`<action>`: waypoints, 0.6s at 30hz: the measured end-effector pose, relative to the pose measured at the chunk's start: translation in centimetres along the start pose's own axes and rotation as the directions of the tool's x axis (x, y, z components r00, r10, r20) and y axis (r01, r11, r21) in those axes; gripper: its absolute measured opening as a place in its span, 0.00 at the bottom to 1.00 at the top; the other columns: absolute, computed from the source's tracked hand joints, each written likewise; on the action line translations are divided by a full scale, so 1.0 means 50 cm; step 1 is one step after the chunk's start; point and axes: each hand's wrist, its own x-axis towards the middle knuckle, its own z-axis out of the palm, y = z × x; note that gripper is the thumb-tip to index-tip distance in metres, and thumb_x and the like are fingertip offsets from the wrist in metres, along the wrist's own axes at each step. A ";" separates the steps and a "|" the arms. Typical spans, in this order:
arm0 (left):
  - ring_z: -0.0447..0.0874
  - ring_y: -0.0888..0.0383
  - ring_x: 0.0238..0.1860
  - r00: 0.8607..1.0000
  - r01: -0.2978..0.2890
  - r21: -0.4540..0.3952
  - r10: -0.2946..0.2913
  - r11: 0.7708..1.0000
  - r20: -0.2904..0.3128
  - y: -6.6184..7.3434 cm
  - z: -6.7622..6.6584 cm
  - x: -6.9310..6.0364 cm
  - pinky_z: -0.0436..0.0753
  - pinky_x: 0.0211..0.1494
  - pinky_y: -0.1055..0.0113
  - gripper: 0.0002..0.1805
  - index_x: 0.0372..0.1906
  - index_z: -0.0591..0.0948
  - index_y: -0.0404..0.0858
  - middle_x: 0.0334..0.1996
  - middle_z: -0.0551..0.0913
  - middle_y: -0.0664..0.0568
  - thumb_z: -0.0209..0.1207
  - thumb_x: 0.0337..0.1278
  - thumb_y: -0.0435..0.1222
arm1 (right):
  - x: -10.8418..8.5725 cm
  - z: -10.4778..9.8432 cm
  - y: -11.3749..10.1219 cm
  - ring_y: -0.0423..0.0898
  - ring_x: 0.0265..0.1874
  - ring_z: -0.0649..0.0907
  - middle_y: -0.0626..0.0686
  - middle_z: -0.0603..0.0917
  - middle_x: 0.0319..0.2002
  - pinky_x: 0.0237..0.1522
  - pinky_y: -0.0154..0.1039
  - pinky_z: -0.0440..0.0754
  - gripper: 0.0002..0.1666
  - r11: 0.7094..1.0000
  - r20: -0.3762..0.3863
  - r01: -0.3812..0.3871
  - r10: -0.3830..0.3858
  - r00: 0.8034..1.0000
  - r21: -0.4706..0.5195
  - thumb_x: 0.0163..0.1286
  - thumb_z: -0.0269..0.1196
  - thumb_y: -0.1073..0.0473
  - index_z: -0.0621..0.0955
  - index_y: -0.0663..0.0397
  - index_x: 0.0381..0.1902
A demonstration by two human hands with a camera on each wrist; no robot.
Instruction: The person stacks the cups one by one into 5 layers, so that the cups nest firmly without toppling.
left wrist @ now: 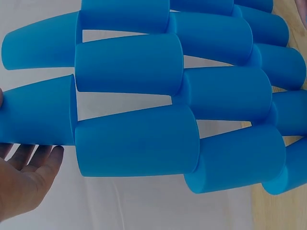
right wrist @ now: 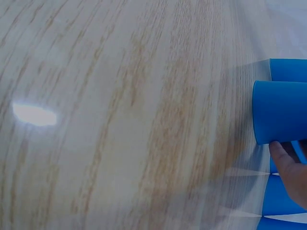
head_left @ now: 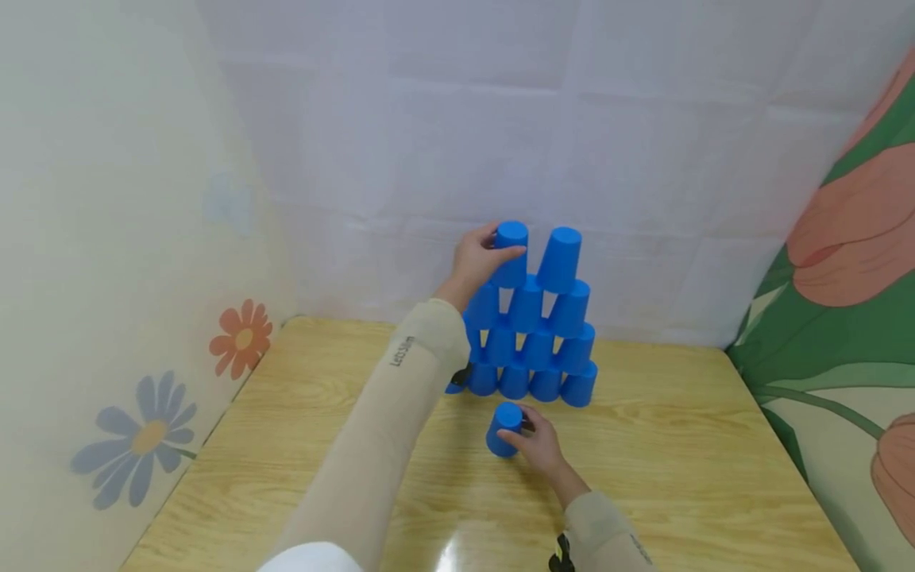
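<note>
Upside-down blue cups are stacked in a pyramid [head_left: 526, 308], several rows tall. Its top row has two cups. The left one [head_left: 511, 274] is held between the thumb and fingers of my left hand [head_left: 473, 260], its rim down at the row below; the right one [head_left: 561, 260] stands free beside it. In the left wrist view, my left hand [left wrist: 29, 184] has fingers along the side of that cup [left wrist: 41, 112]. In front of the pyramid, my right hand [head_left: 545, 451] grips a separate upside-down blue cup [head_left: 500, 439], also visible in the right wrist view as a cup [right wrist: 280, 112].
A wood-grain table [head_left: 665, 453] carries the pyramid. Behind it hangs a creased white cloth [head_left: 608, 151]. A wall with painted flowers [head_left: 243, 339] borders the left, and a large floral panel [head_left: 851, 230] the right. My left forearm covers the pyramid's lower left.
</note>
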 end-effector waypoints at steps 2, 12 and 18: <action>0.65 0.54 0.55 1.000 -0.002 0.001 0.002 1.000 0.000 -0.001 0.001 0.001 0.69 0.52 0.60 0.35 0.61 0.63 0.43 0.56 0.67 0.51 0.59 0.46 0.48 | -0.001 0.001 0.000 0.57 0.49 0.71 0.59 0.72 0.50 0.48 0.50 0.70 0.30 1.000 0.002 -0.001 0.001 1.000 0.001 0.55 0.62 0.53 0.69 0.60 0.54; 0.64 0.54 0.56 1.000 -0.013 0.015 0.013 1.000 0.009 -0.006 -0.002 0.005 0.70 0.51 0.57 0.33 0.61 0.64 0.43 0.56 0.67 0.51 0.59 0.47 0.47 | 0.001 0.004 -0.003 0.56 0.49 0.71 0.59 0.72 0.50 0.48 0.50 0.70 0.30 1.000 0.011 0.012 -0.012 1.000 0.012 0.55 0.62 0.54 0.69 0.60 0.54; 0.63 0.53 0.57 1.000 0.003 0.002 -0.003 1.000 0.017 -0.006 -0.003 0.004 0.68 0.54 0.58 0.35 0.62 0.62 0.44 0.57 0.66 0.51 0.59 0.47 0.48 | -0.001 0.003 -0.008 0.56 0.49 0.71 0.59 0.72 0.50 0.48 0.50 0.70 0.30 1.000 0.013 0.009 -0.010 1.000 0.018 0.55 0.62 0.53 0.69 0.60 0.53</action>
